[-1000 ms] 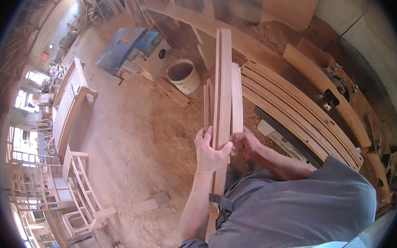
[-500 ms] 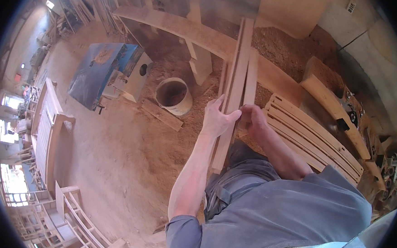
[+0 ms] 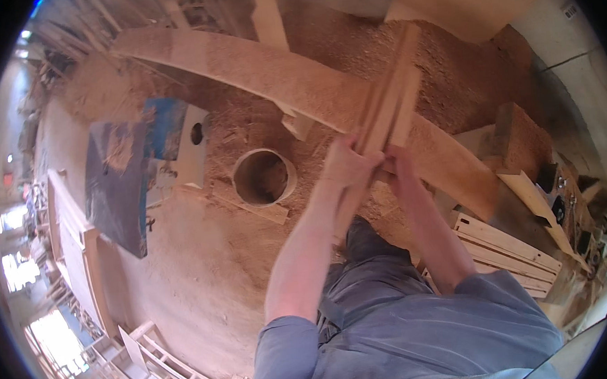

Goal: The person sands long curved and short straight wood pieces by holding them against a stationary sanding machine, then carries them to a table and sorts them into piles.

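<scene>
Several long wooden strips [image 3: 384,108], bundled side by side, slant from near my body up across a long sawdust-covered board [image 3: 297,79]. My left hand [image 3: 347,162] is closed around the strips from their left side. On the right side of the same bundle, my right hand [image 3: 396,164] grips it close beside the left, its fingers partly hidden. The strips' far ends are blurred, and their near ends drop toward my lap. To the right of my right forearm lie grooved wooden slats [image 3: 505,246] in a stack.
A bucket [image 3: 235,183] stands on the sawdusty floor left of my hands. Beyond it is a blue machine table [image 3: 115,180]. Wooden frames [image 3: 154,369] stand at the lower left. A thick timber block [image 3: 519,138] and machinery parts [image 3: 561,205] lie at the right.
My view has turned, so the bucket and long board appear shifted. Both hands still hold the strips, whose far ends have swung rightward, over the board.
</scene>
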A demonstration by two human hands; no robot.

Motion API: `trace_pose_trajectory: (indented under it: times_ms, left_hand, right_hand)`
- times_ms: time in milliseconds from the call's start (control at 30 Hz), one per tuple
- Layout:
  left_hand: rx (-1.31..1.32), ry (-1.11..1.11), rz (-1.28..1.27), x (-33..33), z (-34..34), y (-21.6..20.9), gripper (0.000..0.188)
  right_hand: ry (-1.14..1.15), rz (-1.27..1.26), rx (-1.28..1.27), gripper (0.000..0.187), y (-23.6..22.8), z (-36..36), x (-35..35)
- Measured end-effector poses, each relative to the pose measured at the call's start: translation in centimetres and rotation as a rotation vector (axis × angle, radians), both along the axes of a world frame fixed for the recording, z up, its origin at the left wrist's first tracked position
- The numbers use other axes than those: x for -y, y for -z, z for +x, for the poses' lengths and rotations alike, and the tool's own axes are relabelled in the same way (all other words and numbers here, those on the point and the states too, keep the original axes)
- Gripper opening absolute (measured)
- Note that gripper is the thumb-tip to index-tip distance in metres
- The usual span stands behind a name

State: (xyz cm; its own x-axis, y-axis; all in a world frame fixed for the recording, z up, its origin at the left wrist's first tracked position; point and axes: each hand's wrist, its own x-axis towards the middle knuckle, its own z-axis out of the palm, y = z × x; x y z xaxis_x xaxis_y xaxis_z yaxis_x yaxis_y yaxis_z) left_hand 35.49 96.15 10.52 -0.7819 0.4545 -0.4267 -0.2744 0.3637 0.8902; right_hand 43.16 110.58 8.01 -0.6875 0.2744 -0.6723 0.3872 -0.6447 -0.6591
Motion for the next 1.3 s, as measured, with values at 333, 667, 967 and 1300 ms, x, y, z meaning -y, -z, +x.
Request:
trace_pose_trajectory:
  times_ms: [333, 667, 967, 1300]
  left_hand:
    - [-0.260, 0.046, -0.232, 3.9, -12.5, 1.7, 0.089]
    - [-0.502, 0.234, -0.600, 2.1, -7.6, -1.2, 0.096]
    - [-0.891, 0.408, -0.460, 8.6, 2.6, 0.9, 0.076]
    - [-0.273, 0.455, -0.191, 32.6, 10.9, 1.7, 0.063]
  right_hand:
    - [0.162, 0.142, 0.045, 0.037, 0.0, -14.3, 4.0]
    - [0.032, 0.489, 0.195, 0.041, -1.9, -8.8, 1.7]
    - [0.228, 0.637, 0.098, 0.038, -1.4, 1.1, 7.0]
    - [0.256, 0.396, -0.071, 0.040, -5.9, 12.5, 24.4]
